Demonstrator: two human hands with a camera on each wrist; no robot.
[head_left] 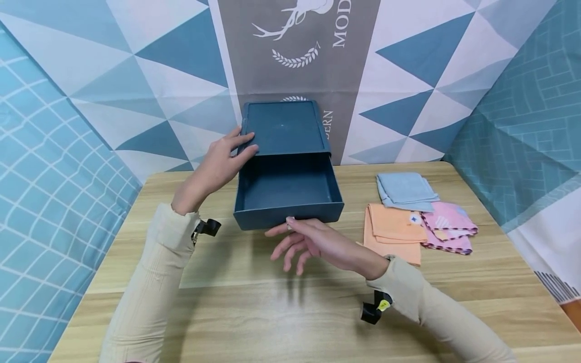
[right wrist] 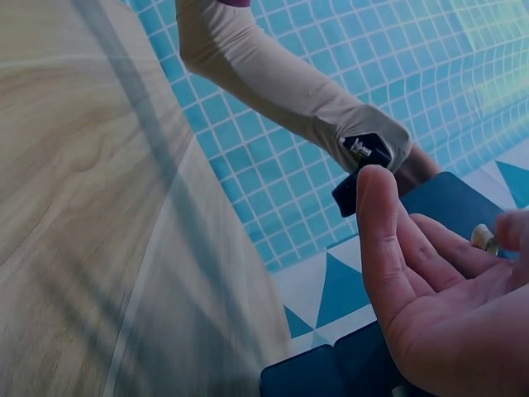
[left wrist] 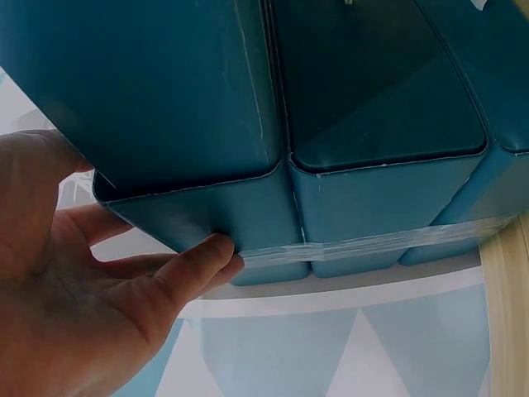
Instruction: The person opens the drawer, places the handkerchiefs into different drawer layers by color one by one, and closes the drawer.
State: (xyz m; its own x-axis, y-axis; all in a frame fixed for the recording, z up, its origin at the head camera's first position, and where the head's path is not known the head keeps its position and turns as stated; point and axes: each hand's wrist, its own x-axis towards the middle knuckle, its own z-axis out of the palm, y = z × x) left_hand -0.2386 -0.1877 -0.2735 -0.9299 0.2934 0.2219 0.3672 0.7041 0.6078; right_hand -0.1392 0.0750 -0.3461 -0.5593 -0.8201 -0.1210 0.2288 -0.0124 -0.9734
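Note:
A dark blue drawer cabinet (head_left: pixel 283 126) stands at the back of the table, with its top drawer (head_left: pixel 288 194) pulled well out. My left hand (head_left: pixel 222 164) rests on the cabinet's left top edge, fingers laid over the top and side; in the left wrist view its fingertips (left wrist: pixel 219 248) touch the side wall by a strip of clear tape. At the drawer's front, my right hand (head_left: pixel 313 239) pinches a small pale knob (right wrist: pixel 483 238) between thumb and index finger. The other fingers of that hand spread loosely below the drawer.
Several folded cloths lie on the table to the right: a light blue one (head_left: pixel 406 187), an orange one (head_left: pixel 392 249) and a pink one (head_left: pixel 449 219) with a striped edge. Patterned fabric (head_left: pixel 177 65) hangs right behind the cabinet. Lower drawers (left wrist: pixel 380 107) sit shut beneath.

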